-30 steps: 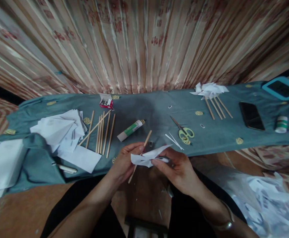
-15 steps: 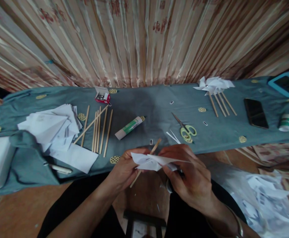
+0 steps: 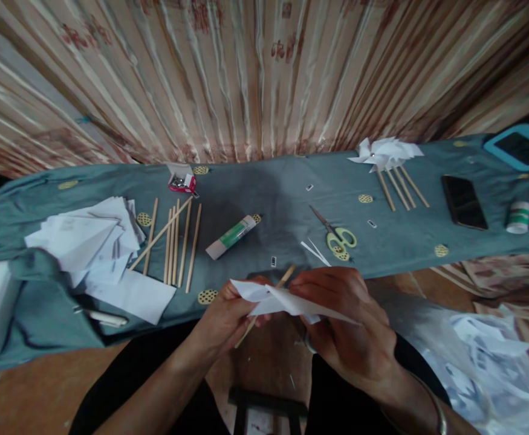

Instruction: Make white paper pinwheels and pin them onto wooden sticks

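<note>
A white paper pinwheel (image 3: 286, 301) on a wooden stick (image 3: 286, 277) is held just off the table's front edge, above my lap. My left hand (image 3: 221, 320) pinches it at the left, where the stick crosses behind the paper. Closed around the right side of the folded paper is my right hand (image 3: 355, 326), its fingers partly hidden by the blade. A small dark dot shows near the pinwheel's centre. Green-handled scissors (image 3: 342, 238) and thin paper strips (image 3: 316, 254) lie just beyond my right hand. A glue stick (image 3: 231, 237) lies beyond my left.
On the cloth-covered table, loose wooden sticks (image 3: 194, 248), a paper stack (image 3: 92, 235) and a small red box of metal pins (image 3: 181, 181) sit left. Rightward are several pinwheels (image 3: 389, 154), a phone (image 3: 464, 202) and a blue-framed tablet (image 3: 520, 148). A plastic bag (image 3: 482, 362) holds paper below right.
The pinwheel has tilted, its right blade now slanting lower, and its centre dot shows more clearly. Both hands keep hold of it. The whole view has shifted slightly.
</note>
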### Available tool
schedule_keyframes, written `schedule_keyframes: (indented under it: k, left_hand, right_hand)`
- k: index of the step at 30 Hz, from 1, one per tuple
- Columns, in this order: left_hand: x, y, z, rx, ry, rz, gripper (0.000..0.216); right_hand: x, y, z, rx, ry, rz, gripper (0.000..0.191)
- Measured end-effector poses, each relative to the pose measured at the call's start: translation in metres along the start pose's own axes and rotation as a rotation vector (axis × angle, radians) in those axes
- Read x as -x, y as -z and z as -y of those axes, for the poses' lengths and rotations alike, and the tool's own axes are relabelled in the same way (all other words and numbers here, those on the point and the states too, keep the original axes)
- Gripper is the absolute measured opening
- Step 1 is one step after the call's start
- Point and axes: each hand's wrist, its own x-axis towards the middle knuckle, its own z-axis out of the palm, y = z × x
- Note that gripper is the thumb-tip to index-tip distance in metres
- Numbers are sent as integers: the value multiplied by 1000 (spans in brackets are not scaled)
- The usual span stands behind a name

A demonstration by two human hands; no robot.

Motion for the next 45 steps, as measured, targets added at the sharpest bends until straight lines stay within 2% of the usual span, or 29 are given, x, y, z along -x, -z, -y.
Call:
schedule_keyframes:
  k: [8,15,23,33,40,45]
  left_hand:
    - [-2,3,1,-30,29,0,35]
    - [-1,1,2,-31,-34,76,26]
    - [0,1,1,-34,18,3,23]
    - [0,-3,-1,2,29,15,29]
    - [2,1,0,-69,-33,81,23]
    - [1,5,1,-67,-13,51,21]
  right_hand:
    - [1,2,1,-22,12,-7,24]
    - [0,3,0,-19,-15,-9,29]
    - [-2,6,1,-21,-22,3,25]
    - [-1,6,1,-11,-25,4,21]
    - [-3,9,3,17,-13,-2,20]
    - [-4,10,3,18,-7,-6,17]
